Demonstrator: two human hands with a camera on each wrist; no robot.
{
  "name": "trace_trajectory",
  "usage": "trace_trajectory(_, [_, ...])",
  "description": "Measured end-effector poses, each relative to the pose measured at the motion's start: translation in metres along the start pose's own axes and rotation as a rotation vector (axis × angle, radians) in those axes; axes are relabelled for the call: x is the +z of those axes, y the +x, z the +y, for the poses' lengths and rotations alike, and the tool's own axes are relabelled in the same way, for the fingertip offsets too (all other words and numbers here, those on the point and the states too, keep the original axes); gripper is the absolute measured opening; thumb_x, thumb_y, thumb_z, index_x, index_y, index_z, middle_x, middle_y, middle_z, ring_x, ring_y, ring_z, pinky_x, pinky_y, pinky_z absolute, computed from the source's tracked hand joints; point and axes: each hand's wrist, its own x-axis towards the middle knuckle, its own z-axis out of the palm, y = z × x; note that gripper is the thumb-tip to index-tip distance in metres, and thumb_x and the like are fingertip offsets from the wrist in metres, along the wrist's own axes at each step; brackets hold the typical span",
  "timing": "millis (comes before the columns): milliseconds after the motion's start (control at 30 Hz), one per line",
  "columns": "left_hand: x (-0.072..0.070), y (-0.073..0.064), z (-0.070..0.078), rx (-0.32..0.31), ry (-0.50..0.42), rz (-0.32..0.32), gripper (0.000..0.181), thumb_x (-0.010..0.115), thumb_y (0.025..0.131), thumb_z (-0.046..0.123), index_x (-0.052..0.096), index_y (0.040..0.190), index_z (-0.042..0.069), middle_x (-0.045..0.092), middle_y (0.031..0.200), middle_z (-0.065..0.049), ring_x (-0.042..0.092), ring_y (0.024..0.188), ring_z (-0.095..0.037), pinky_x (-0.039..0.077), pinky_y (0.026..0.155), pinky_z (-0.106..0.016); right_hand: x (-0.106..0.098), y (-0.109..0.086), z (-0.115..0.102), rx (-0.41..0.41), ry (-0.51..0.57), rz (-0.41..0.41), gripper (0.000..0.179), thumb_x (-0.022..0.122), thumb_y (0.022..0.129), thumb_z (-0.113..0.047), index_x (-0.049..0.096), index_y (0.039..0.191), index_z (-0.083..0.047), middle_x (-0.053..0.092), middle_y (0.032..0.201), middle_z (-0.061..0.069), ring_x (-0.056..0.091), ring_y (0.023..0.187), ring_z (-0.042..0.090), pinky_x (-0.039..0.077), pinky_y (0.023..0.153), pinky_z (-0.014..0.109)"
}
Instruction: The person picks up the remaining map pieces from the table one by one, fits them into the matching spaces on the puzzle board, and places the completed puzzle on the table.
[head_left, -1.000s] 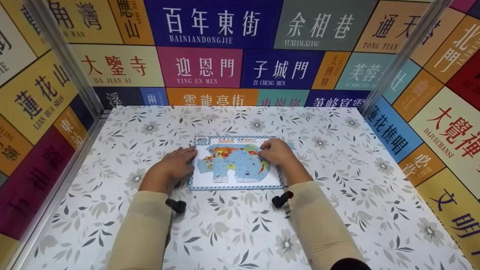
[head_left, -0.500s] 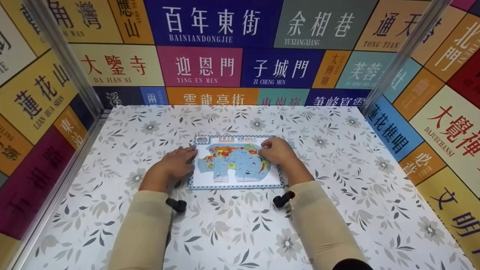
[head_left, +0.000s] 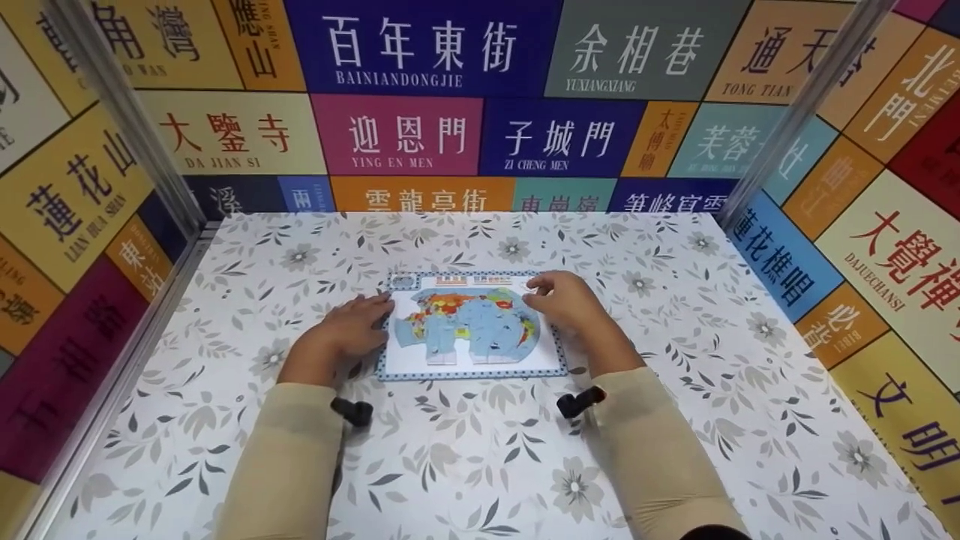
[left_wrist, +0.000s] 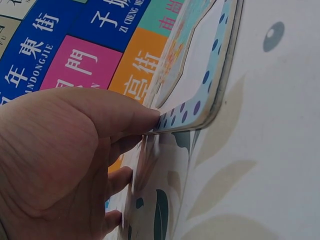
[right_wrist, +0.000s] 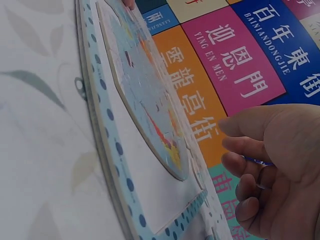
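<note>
A jigsaw puzzle of a world map [head_left: 495,334] lies in a white board [head_left: 405,367] with a blue dotted border. White backing shows in a notch at the map's lower middle. My left hand [head_left: 349,326] rests beside the board's left edge; in the left wrist view its thumb [left_wrist: 135,112] touches the dotted border near a corner. Over the upper right of the board is my right hand [head_left: 566,300]. Seen from the right wrist, that hand [right_wrist: 285,160] has loosely curled fingers, apart from the map, and I see nothing between them.
The board lies on a table [head_left: 465,450] covered in a grey leaf and flower print. Colourful panels with Chinese lettering form a back wall [head_left: 405,135] and side walls. A small blue object [right_wrist: 211,236] lies just past the board's far edge in the right wrist view.
My right hand has drawn back slightly to the right, off the map's upper right part. The left hand stays at the board's left edge.
</note>
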Motion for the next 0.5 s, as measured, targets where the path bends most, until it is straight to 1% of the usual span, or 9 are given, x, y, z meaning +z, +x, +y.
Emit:
trace_trajectory(67, [0.001,0.001,0.000,0.001,-0.018,0.001,0.068,0.054,0.108,0.029,0.028,0.170,0.038,0.006,0.183,0.015,-0.008,0.171,-0.030,-0.002,0.136,-0.066,-0.005,-0.002,0.002,-0.004,-0.002,0.007,0.041,0.070,0.102,-0.040,0.070,0.138,-0.019,0.067,0.123,0.006,0.059,0.109,0.025,0.050,0.095,0.042])
trace_trajectory(167, [0.002,0.004,-0.001,0.018,-0.003,0.005,0.068,0.054,0.108,0.029,0.028,0.170,0.037,0.006,0.183,0.014,-0.008,0.171,-0.031,-0.001,0.136,-0.067,-0.013,-0.005,0.009,-0.006,-0.011,0.011,0.042,0.069,0.102,-0.040,0.070,0.139,-0.018,0.067,0.124,0.007,0.060,0.109,0.026,0.052,0.092,0.042])
trace_trajectory(267, [0.002,0.005,-0.003,0.028,0.008,0.005,0.068,0.053,0.108,0.029,0.028,0.171,0.036,0.006,0.183,0.013,-0.008,0.171,-0.032,-0.002,0.136,-0.067,-0.022,-0.008,0.020,0.000,-0.025,0.014,0.044,0.069,0.103,-0.039,0.068,0.141,-0.018,0.067,0.128,0.009,0.060,0.109,0.027,0.053,0.089,0.041])
trace_trajectory(367, [0.002,0.006,-0.004,0.023,0.010,0.005,0.067,0.053,0.108,0.030,0.028,0.170,0.038,0.006,0.183,0.014,-0.008,0.171,-0.032,-0.002,0.135,-0.067,-0.031,-0.012,0.032,0.003,-0.037,0.029,0.046,0.067,0.103,-0.040,0.067,0.143,-0.017,0.067,0.130,0.010,0.061,0.109,0.027,0.053,0.091,0.041])
trace_trajectory(433, [0.002,0.005,-0.004,0.014,-0.002,0.003,0.067,0.053,0.108,0.030,0.029,0.170,0.039,0.006,0.183,0.015,-0.008,0.171,-0.032,-0.002,0.135,-0.068,-0.035,-0.014,0.040,-0.005,-0.038,0.040,0.046,0.067,0.103,-0.039,0.067,0.143,-0.015,0.067,0.128,0.011,0.062,0.107,0.027,0.053,0.091,0.041])
trace_trajectory(500, [0.002,0.004,-0.005,0.015,0.011,0.014,0.067,0.053,0.108,0.030,0.029,0.170,0.039,0.007,0.183,0.015,-0.007,0.171,-0.032,-0.001,0.135,-0.068,-0.040,-0.016,0.047,-0.022,-0.037,0.049,0.047,0.067,0.104,-0.039,0.067,0.143,-0.013,0.068,0.125,0.012,0.063,0.104,0.027,0.053,0.090,0.041])
